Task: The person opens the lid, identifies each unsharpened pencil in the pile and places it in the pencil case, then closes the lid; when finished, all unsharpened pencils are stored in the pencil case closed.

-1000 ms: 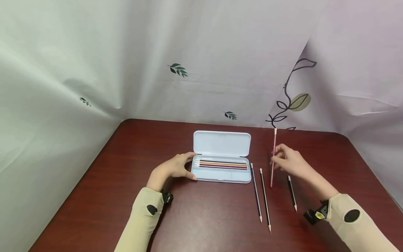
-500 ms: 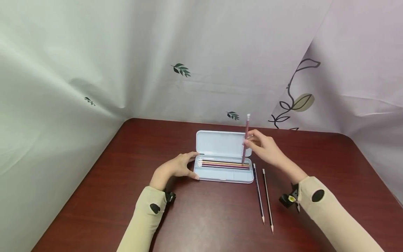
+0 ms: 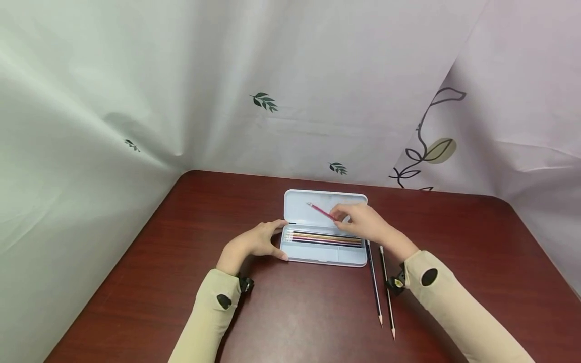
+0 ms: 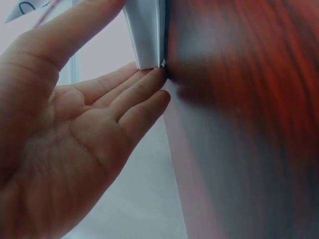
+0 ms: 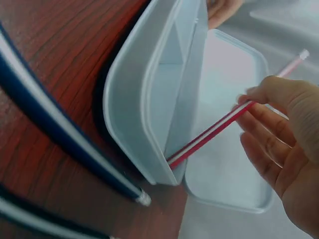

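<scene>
An open light-blue pencil case (image 3: 308, 253) lies on the table with its lid (image 3: 299, 204) tipped back. Several pencils (image 3: 317, 239) lie side by side in its rear compartment. My left hand (image 3: 254, 241) holds the case's left end, thumb at the front corner and fingers at the back. Over the lid, my right hand (image 3: 363, 223) pinches a red pencil (image 3: 320, 209) between thumb and fingers. It tilts with its white eraser end up and to the left. In the right wrist view the pencil's lower end (image 5: 182, 157) reaches inside the case's right end.
Two dark pencils, one blue-striped (image 3: 374, 287) and one black (image 3: 387, 295), lie on the dark red table (image 3: 290, 312) right of the case, tips towards me. A pale curtain (image 3: 290, 136) stands behind the table's far edge.
My right hand has carried the red pencil left from the table to over the case, tilting it from upright to slanting. My left hand stays at the case. The short dark pencil is now hidden.
</scene>
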{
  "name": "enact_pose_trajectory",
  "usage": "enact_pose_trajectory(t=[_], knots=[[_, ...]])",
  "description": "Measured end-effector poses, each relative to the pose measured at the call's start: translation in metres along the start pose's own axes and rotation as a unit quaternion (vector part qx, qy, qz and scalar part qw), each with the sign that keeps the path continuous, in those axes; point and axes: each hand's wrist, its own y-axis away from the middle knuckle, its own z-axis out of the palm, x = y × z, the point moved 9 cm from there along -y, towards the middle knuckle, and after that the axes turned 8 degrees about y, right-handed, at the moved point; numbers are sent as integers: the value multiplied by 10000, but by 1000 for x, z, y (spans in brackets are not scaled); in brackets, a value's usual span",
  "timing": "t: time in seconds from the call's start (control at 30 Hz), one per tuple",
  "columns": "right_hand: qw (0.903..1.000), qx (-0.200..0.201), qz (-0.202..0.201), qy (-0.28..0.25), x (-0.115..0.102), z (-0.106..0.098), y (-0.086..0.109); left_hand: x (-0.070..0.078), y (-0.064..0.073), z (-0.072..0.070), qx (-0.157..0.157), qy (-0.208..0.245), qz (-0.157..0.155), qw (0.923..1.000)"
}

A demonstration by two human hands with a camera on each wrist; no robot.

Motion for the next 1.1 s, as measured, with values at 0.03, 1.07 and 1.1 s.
enact_pose_trajectory(t=[0.03,1.07,1.1], knots=[[9999,-105,-69,89,-1,4,-2,0,0,0,7,-16,7,10000],[9987,-71,-232,444,-3,-6,-2,1,2,-15,244,-396,353,9983],[9992,99,-200,318,1,-13,0,1,2,-21,385,-403,368,9978]])
